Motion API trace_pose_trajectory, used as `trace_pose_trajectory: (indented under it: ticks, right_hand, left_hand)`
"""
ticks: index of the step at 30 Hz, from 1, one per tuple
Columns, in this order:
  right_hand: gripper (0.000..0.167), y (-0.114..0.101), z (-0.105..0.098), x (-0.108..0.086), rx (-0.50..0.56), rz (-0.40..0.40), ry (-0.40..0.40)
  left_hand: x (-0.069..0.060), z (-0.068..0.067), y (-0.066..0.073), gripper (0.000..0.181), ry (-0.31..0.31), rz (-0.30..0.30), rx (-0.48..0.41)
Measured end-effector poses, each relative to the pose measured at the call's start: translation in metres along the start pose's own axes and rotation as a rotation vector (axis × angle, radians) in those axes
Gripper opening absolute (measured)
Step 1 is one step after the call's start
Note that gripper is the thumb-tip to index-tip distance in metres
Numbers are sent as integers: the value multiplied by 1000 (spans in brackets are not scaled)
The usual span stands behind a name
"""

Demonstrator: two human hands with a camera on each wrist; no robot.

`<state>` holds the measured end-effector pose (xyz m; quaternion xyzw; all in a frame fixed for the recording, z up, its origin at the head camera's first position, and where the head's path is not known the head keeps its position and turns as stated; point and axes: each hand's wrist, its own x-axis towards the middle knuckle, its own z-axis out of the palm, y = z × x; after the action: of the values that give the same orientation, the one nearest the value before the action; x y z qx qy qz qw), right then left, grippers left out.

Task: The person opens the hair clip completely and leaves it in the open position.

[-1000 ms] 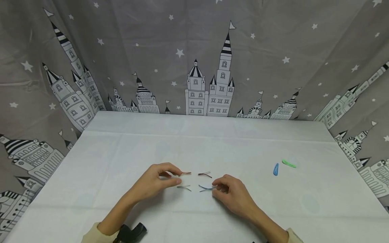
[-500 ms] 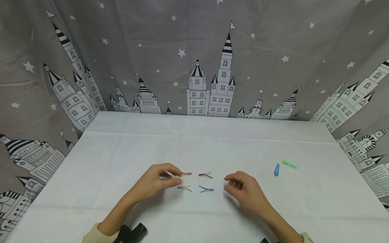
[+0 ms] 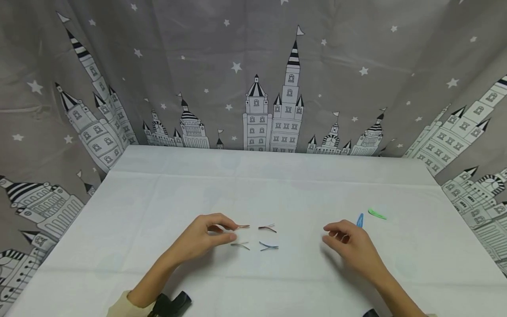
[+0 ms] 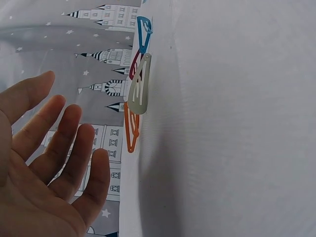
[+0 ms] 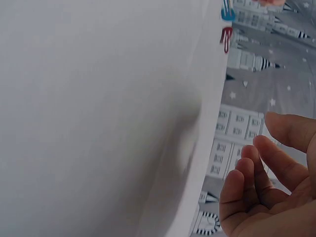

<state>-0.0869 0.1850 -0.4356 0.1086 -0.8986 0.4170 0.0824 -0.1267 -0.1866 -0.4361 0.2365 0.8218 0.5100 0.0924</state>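
Note:
Four-cornered on the white tabletop lie snap hair clips with spread arms: orange (image 3: pixel 243 226), dark red (image 3: pixel 268 228), grey (image 3: pixel 240 245) and blue (image 3: pixel 269 246). My left hand (image 3: pixel 206 237) is just left of the orange and grey clips. In the left wrist view its fingers are relaxed and apart, and the grey clip (image 4: pixel 139 107) stands clear of them. My right hand (image 3: pixel 354 244) holds nothing, fingers loosely bent, above the table at right. It partly hides a second blue hair clip (image 3: pixel 360 220). A green hair clip (image 3: pixel 376 214) lies beyond it.
The white-covered table (image 3: pixel 178 185) reaches back to a grey curtain (image 3: pixel 158 66) printed with castles and stars. A black wrist camera mount (image 3: pixel 174 304) sits at my left wrist.
My right hand has drawn away from the blue clip in the group and moved right, up to the second blue clip. My left hand and the clips have stayed put.

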Motion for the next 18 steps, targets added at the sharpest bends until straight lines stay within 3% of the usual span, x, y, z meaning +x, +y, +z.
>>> trace_pose_trajectory:
  ticks: [6, 18]
  right_hand:
    - [15, 14, -16, 0, -103, 6, 63]
    - [22, 43, -43, 2, -208, 178, 68]
  left_hand:
    - [0, 0, -1, 23, -3, 1, -9]
    - [-1, 1, -1, 25, -12, -1, -18]
